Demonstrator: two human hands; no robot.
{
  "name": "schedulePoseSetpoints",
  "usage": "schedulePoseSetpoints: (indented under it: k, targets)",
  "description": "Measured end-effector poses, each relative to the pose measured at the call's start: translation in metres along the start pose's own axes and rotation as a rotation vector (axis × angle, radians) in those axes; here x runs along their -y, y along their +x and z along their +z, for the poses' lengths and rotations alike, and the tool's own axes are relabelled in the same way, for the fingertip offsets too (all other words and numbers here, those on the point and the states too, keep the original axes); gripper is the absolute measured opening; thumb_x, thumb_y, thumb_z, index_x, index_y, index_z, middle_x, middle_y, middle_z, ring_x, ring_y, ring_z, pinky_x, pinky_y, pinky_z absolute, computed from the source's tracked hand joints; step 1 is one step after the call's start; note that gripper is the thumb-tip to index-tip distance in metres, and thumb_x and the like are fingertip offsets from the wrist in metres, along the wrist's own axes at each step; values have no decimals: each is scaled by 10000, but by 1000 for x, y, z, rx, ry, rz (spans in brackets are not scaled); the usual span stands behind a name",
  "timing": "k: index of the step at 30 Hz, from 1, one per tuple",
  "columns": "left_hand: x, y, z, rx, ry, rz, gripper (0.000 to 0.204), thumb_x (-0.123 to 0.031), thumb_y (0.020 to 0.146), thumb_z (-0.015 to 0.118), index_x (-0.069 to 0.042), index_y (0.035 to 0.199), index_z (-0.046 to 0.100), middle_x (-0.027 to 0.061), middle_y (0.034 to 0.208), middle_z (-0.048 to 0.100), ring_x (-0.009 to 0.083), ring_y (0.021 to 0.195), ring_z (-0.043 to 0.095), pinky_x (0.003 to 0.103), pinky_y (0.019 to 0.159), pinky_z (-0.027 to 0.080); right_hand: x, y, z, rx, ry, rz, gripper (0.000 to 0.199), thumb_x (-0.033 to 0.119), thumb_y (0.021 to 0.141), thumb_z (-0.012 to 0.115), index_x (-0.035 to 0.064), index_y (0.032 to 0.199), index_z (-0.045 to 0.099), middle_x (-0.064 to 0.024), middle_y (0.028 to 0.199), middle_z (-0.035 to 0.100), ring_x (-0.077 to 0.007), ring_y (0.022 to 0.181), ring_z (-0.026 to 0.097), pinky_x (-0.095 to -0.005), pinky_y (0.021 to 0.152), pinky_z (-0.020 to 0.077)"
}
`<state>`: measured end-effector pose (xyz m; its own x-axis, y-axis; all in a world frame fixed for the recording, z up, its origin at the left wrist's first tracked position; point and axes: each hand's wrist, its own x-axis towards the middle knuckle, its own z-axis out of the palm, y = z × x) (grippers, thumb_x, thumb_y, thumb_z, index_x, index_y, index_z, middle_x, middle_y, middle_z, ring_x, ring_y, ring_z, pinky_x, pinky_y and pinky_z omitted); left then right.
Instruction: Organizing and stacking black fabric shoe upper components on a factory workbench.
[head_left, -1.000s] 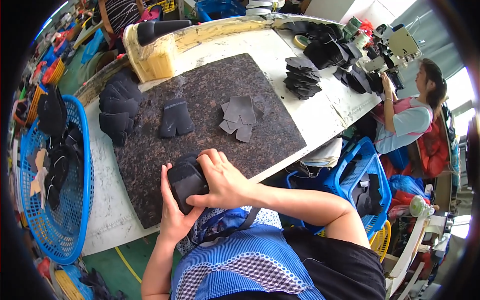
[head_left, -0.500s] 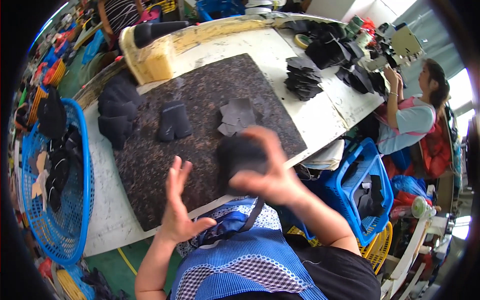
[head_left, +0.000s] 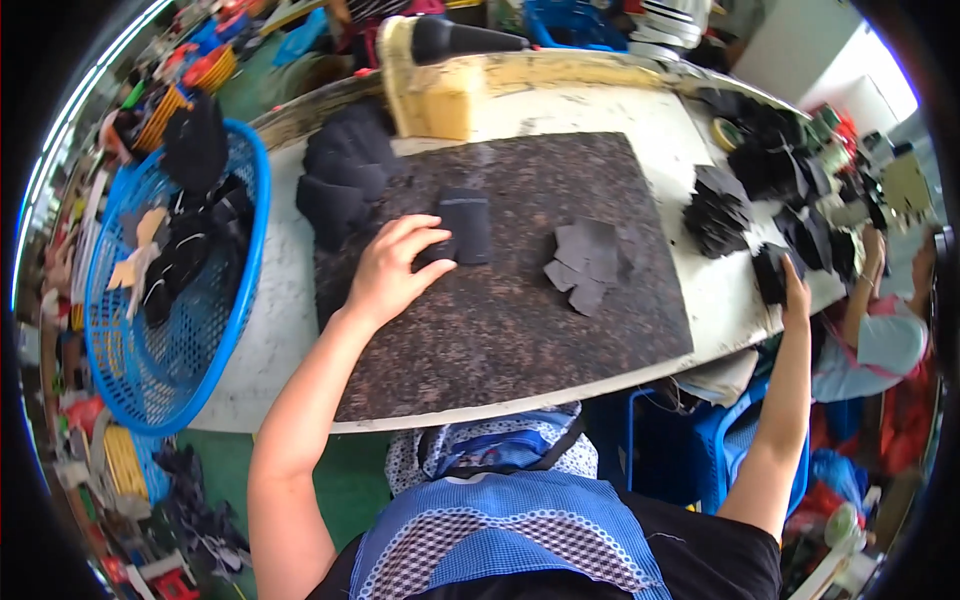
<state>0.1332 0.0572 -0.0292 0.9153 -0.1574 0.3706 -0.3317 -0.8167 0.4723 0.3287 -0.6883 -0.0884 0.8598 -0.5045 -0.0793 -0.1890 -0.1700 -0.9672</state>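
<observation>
On the dark speckled board, a black fabric piece lies flat with a pale line near its top. My left hand is at its lower left, fingers and thumb curved around a dark part of it. Far to the right, my right hand grips another black piece at the table's right side; its fingertips are partly hidden. Grey-black cut pieces lie fanned out on the board's right half. Overlapping black pieces are heaped at its upper left.
A blue basket with dark pieces stands at the left. A yellowish block stand holds a black form at the back. Black stacks cover the right side. A co-worker sits at far right beside a machine. Another blue basket stands below the table edge.
My right hand has moved far right with a black piece. My left hand has gone from the near edge up to the flat black piece. The view has shifted, too.
</observation>
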Motion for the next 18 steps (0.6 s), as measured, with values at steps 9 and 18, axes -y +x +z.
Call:
schedulePoseSetpoints:
  k: [9,18]
  targets:
    - [1,1,-6,-34,-284,-398,144,-157,949,799,-18,913,786,41,911,725,107,777,662,287,729,538,97,-191,120,108,-87,-688,254,165,1080,631,-2,1257,702,-83,1162,736,-167,1039,697,-342,966,549]
    - [41,33,-3,-144,-179,-228,174,-238,1033,686,-66,1055,688,160,771,706,282,733,744,411,649,548,143,-423,347,851,-402,-1307,462,281,886,801,13,1243,685,-149,1332,647,-362,1199,608,-457,1039,498]
